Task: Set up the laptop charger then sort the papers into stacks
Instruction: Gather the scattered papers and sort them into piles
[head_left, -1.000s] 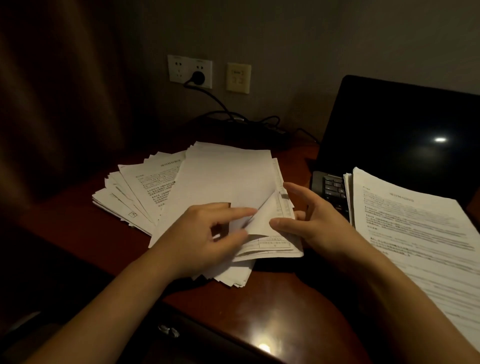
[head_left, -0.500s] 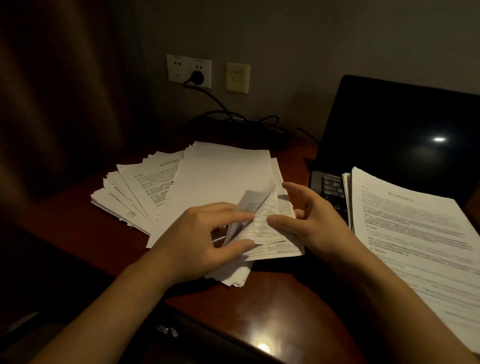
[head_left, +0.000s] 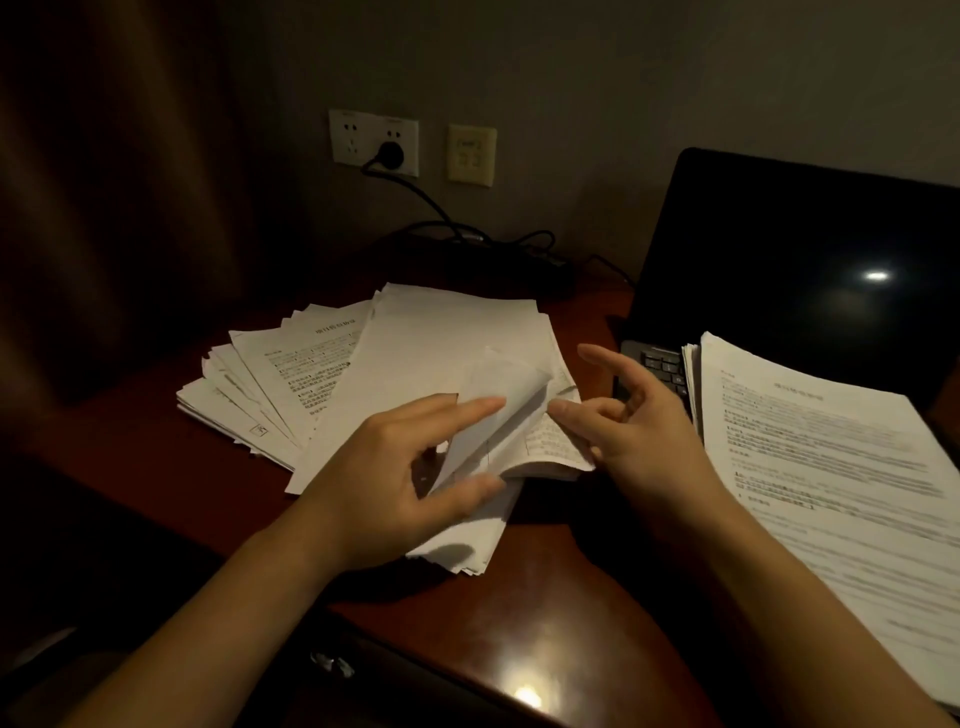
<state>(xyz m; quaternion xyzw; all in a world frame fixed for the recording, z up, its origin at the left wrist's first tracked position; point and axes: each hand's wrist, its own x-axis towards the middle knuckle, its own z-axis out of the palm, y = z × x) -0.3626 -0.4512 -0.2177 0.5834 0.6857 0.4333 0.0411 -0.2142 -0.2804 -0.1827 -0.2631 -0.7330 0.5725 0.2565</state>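
Low in the frame, over the desk (head_left: 545, 623), the left hand (head_left: 395, 478) pinches a curled sheet (head_left: 501, 415) between thumb and forefinger. The right hand (head_left: 641, 434) is beside it, fingers spread loose, thumb at the sheet's edge. Beneath lie fanned papers (head_left: 441, 338) at centre, and a neat stack (head_left: 831, 467) rests on the laptop (head_left: 779, 234) at right. Farther back, upper left of centre, the charger plug (head_left: 390, 154) sits in the wall socket (head_left: 353, 137).

left hand (head_left: 387, 470) pinches a curled sheet (head_left: 511, 415) above the pile (head_left: 431, 343), right hand (head_left: 641, 431) just beside.

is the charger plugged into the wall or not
Plugged in: the black plug sits in the white wall socket, and its cable hangs down from it.
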